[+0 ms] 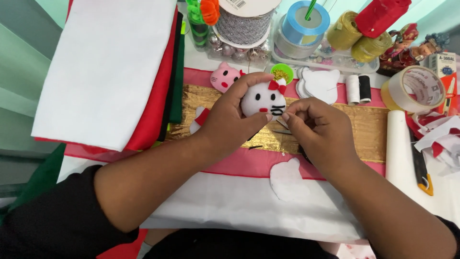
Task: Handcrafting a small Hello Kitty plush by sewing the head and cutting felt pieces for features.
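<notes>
The white cat-face toy (263, 98) looks soft, matt felt; the gold strip (364, 129) under it has a shiny, metallic sheen; folded white, red and green sheets (103, 67) look matt cloth; the tape roll (419, 88) is glossy plastic

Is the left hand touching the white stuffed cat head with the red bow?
Touching. The head view shows the left hand wrapped around the white cat head, fingers on its top edge and thumb under it.

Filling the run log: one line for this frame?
left hand: holds white cat-face plush | right hand: fingers pinched beside plush | under: gold fabric strip
</notes>
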